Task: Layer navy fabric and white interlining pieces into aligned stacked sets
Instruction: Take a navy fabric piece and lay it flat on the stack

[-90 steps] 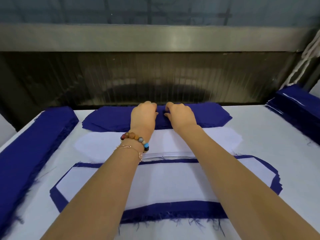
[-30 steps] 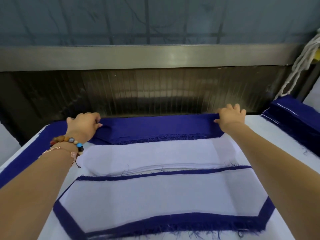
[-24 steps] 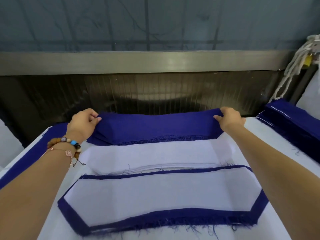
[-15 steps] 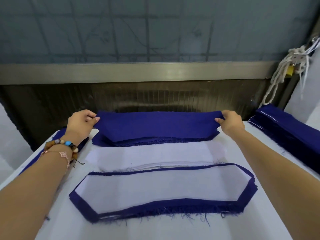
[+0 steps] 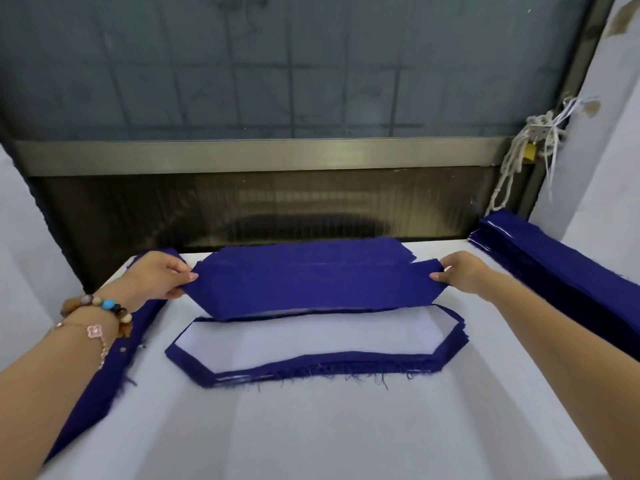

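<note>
Navy fabric piece is held stretched above the white counter, the left hand pinching one end and the right hand pinching the other. Just below, nearer the camera, lies a stacked set topped with white interlining. A navy stack sits behind. A left pile and a right pile line the counter edges.

Navy piece between two hands
</note>
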A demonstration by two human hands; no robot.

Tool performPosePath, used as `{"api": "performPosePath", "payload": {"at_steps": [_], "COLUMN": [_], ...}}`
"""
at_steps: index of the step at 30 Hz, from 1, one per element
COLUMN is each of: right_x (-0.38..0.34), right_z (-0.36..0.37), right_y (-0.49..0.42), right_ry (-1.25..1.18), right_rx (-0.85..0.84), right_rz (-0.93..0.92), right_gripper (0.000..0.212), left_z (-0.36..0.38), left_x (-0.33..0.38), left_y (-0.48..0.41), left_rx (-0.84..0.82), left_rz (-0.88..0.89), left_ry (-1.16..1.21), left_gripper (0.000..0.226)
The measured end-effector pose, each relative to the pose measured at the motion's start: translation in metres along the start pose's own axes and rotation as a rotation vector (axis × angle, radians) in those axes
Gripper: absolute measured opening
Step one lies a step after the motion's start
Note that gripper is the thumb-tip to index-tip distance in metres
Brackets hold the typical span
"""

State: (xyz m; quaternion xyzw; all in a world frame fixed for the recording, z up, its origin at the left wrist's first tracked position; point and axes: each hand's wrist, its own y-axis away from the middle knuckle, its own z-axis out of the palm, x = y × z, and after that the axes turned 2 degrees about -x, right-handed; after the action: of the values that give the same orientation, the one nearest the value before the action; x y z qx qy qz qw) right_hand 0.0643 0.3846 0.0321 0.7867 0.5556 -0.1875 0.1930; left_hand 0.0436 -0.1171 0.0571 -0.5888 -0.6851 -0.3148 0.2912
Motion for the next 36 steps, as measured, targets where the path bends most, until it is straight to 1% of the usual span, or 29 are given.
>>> {"api": "performPosePath", "payload": {"at_steps": [6, 9, 11, 14, 17, 20, 21, 23, 25, 30, 34, 36], "right_x": [0.018, 0.026, 0.029, 0.030, 0.032, 0.033, 0.033, 0.032, 0.031, 0.029, 0.029, 0.031], "right_z": [0.007, 0.014, 0.019, 0.021, 0.020, 0.021, 0.022, 0.023, 0.024, 0.021, 0.022, 0.026], "right_y": [0.030, 0.039, 0.042, 0.044, 0.046, 0.050, 0.051, 0.054, 0.057, 0.060, 0.066, 0.069], "right_ry": [0.046, 0.062, 0.051, 0.038, 0.014, -0.031, -0.044, -0.062, -0.091, -0.186, -0.191, -0.177], "right_rx": [-0.092, -0.111, -0.107, -0.095, -0.081, -0.051, -0.045, -0.036, -0.030, -0.023, -0.061, -0.073], "right_rz": [-0.016, -0.028, -0.028, -0.016, -0.011, -0.017, -0.021, -0.041, -0.052, -0.058, -0.057, -0.060], "right_gripper": [0.029, 0.024, 0.020, 0.020, 0.022, 0.032, 0.034, 0.028, 0.022, 0.017, 0.014, 0.013], "left_z": [0.004, 0.008, 0.014, 0.023, 0.024, 0.023, 0.023, 0.024, 0.025, 0.017, 0.010, 0.011], "left_x": [-0.020, -0.030, -0.034, -0.040, -0.045, -0.045, -0.044, -0.042, -0.042, -0.044, -0.049, -0.054], "left_y": [0.022, 0.027, 0.030, 0.031, 0.032, 0.034, 0.036, 0.040, 0.042, 0.040, 0.038, 0.038], "left_rx": [-0.099, -0.115, -0.117, -0.119, -0.093, -0.079, -0.083, -0.100, -0.104, -0.037, -0.044, -0.072], "left_rz": [-0.089, -0.106, -0.101, -0.081, -0.061, -0.032, -0.028, -0.011, 0.031, 0.041, 0.041, 0.049], "left_ry": [-0.009, -0.041, -0.100, -0.180, -0.173, -0.120, -0.114, -0.145, -0.195, -0.135, -0.146, -0.166], "left_gripper": [0.009, 0.011, 0.009, 0.008, 0.010, 0.022, 0.023, 0.016, 0.016, 0.018, 0.020, 0.019]}}
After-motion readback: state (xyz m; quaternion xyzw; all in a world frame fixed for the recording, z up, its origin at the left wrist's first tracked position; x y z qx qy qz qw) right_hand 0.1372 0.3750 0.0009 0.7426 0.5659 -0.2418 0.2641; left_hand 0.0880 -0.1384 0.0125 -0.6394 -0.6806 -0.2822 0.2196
